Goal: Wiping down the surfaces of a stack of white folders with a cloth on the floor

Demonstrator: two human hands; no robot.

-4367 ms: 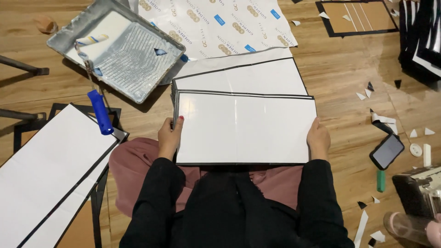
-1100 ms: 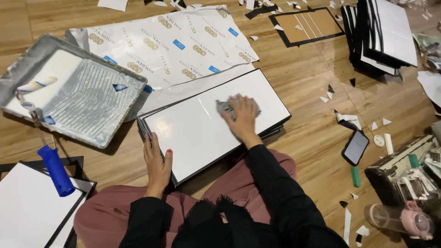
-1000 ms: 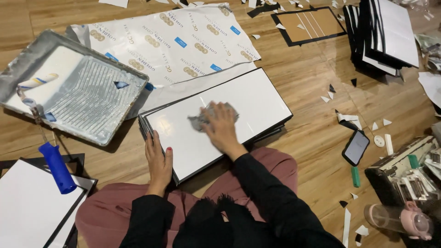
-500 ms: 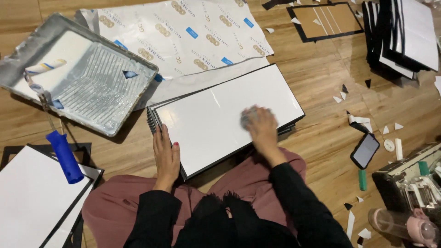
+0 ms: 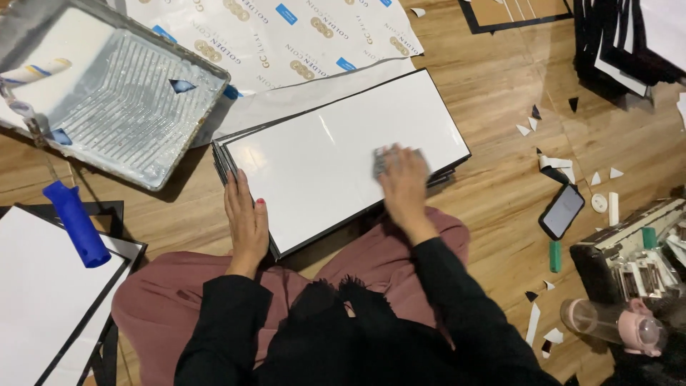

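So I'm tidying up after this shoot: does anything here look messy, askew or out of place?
Yes. Small torn paper scraps lie scattered over the wooden floor, around the phone. The white board under both hands sits skewed on the stack below it. The blue-handled roller hangs off the paint tray onto the floor.

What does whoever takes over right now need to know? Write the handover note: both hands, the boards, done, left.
Left hand: flat on the near-left edge of the top white black-edged rectangular board, steadying the stack.
Right hand: pressing a small grey cloth onto the board's right part.
Grey metal paint tray and blue-handled roller lie to the left.
Done: board surface looks smooth and glossy.
Left: cannot tell how much is unwiped.
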